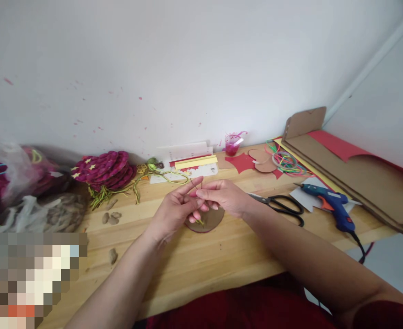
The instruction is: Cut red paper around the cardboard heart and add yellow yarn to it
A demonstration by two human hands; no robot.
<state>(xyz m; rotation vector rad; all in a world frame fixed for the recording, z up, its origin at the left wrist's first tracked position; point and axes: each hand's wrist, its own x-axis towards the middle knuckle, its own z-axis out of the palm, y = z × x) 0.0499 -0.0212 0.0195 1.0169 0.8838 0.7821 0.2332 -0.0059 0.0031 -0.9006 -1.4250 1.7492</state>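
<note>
My left hand (177, 205) and my right hand (220, 195) meet above the middle of the wooden table. Between their fingertips they pinch a thin yellow-green cord (196, 184), which forms a small loop at the top; its loose ends hang below the fingers. Under my hands lies a round brown cardboard disc (210, 223) with a reddish edge, partly hidden by them.
Black scissors (283, 203) and a blue glue gun (338, 208) lie to the right, near cardboard sheets (341, 176). Purple painted pieces (108, 169), peanuts (112, 218) and plastic bags (29, 212) are left. Behind stand paper strips (196, 162) and a pink paint cup (232, 145).
</note>
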